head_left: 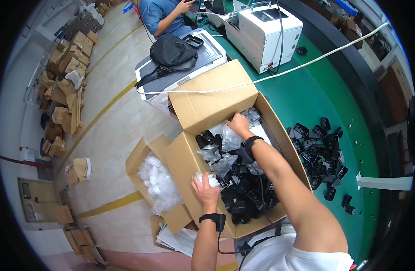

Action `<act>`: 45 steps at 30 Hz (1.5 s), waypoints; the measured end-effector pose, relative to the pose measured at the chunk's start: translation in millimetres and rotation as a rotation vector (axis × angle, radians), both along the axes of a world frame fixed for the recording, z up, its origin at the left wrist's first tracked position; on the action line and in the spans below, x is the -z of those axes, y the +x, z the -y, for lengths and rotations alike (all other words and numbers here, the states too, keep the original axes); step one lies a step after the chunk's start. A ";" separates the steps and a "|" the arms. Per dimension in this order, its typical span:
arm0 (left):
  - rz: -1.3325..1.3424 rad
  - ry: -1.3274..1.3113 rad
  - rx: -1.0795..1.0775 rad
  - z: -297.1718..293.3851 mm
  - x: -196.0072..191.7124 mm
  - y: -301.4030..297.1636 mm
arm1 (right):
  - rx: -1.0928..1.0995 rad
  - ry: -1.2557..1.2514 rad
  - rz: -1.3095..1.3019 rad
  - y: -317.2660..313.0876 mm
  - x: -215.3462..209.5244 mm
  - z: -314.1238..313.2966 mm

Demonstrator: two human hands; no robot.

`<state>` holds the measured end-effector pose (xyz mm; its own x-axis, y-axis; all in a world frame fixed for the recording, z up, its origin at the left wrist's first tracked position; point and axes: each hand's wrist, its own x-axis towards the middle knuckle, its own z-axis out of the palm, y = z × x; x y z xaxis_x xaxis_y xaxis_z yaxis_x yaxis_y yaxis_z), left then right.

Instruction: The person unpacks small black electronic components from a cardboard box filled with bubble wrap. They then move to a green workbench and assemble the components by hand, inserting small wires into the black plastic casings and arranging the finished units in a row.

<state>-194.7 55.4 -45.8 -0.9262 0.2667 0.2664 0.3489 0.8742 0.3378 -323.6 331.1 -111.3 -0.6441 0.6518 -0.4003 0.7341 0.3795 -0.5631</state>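
A large open cardboard box [179, 169] stands in front of me, filled with black plastic parts [248, 198] and several clear plastic bags. At its left inner side, my left hand [205, 192] is closed around a crumpled white plastic bag [212, 179]. My right hand [239, 124] reaches into the far part of the box, its fingers bent onto a clear plastic bag [231, 138]; the fingertips are partly hidden. Another clear bag [224, 165] lies on the black parts between my hands. Both my wrists wear black bands.
A smaller carton [136, 158] of crumpled white bags stands left of the box. Loose black parts [320, 153] lie on the green table [302, 86] at right. Beyond are a white machine [271, 40], a black bag [173, 50] and a person in blue [157, 18]. A white cable [316, 61] crosses above.
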 end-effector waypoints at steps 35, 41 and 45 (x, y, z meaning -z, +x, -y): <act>0.007 0.008 0.004 -0.8 -2.0 -0.4 | -0.103 0.086 -0.241 31.1 7.3 -67.9; 0.000 0.014 0.006 0.6 0.6 -2.2 | -0.030 0.193 -0.008 16.8 4.8 -39.3; 0.002 0.006 -0.014 2.2 -0.4 -0.6 | 0.186 0.109 -0.041 5.5 5.0 -34.4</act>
